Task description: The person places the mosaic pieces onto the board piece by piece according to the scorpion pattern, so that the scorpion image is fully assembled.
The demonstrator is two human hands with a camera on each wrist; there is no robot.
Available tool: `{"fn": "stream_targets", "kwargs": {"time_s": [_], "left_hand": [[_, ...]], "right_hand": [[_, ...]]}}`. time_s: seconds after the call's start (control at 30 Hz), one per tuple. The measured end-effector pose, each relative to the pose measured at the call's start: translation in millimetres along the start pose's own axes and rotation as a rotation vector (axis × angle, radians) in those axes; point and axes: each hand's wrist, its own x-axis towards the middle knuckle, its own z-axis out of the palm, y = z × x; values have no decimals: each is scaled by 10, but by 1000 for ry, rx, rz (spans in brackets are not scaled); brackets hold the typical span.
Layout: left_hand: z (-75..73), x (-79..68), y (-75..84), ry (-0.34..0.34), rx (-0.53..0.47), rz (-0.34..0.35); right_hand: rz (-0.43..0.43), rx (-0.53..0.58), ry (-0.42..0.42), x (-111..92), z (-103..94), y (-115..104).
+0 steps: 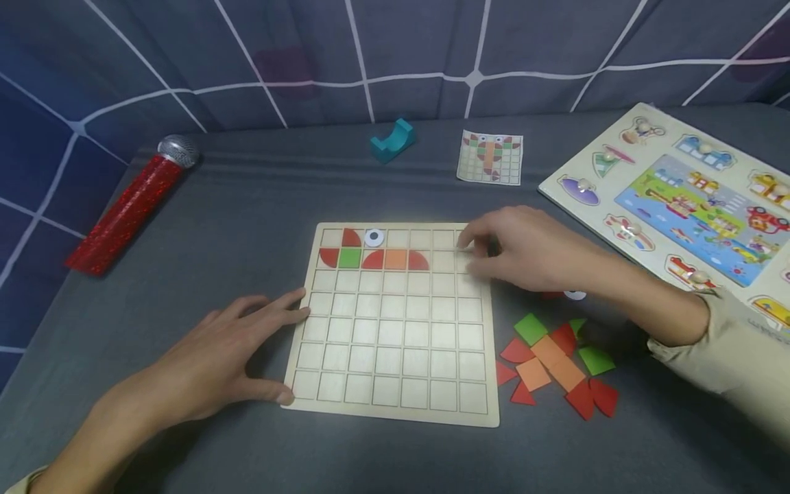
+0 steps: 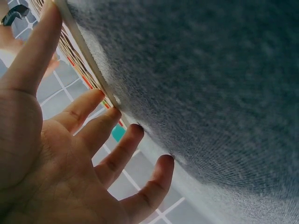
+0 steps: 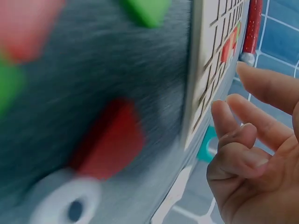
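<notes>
Along the grid board's (image 1: 398, 363) left edge: left hand (image 1: 228, 350), fingers extended, fingertips touching the rim, gripping nothing.
Over the board's far-right corner: right hand (image 1: 524, 250), fingers bent, thumb apart; no piece shows between them.
Board, two far rows: eye disc (image 1: 374, 238), green square (image 1: 350, 259), orange square (image 1: 396, 259) and red quarter pieces (image 1: 418, 261).
Step in hand: apparently laying pieces in these rows.
Next move: likely calls for seating a piece squarely in a right-hand cell, checked against the pattern card (image 1: 490, 159) beyond the board.
Right of the board: loose tiles (image 1: 533, 374), clustered; second eye disc (image 1: 575, 295).
Obstruction: right forearm partly covers that disc.
Beyond the board: teal block (image 1: 393, 140); microphone (image 1: 136, 206) to the left, knob puzzle (image 1: 697, 213) to the right.
</notes>
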Motion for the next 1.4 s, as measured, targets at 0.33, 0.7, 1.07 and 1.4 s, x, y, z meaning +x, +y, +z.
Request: {"fn": "stream_targets", "kwargs": {"time_s": [0.33,0.7,1.07,1.4], "left_hand": [[13,-21,-9,18,8,8],[12,-14,-14,26,7,29],[1,-10,0,15,1,18],[3,0,7,3,-1,2]], "right_hand": [[73,-68,12,-436,-14,368],[157,-225,-19,-774,0,647],[140,-230,-6,-872,32,780],[133,-299,18,-860,29,750]]}}
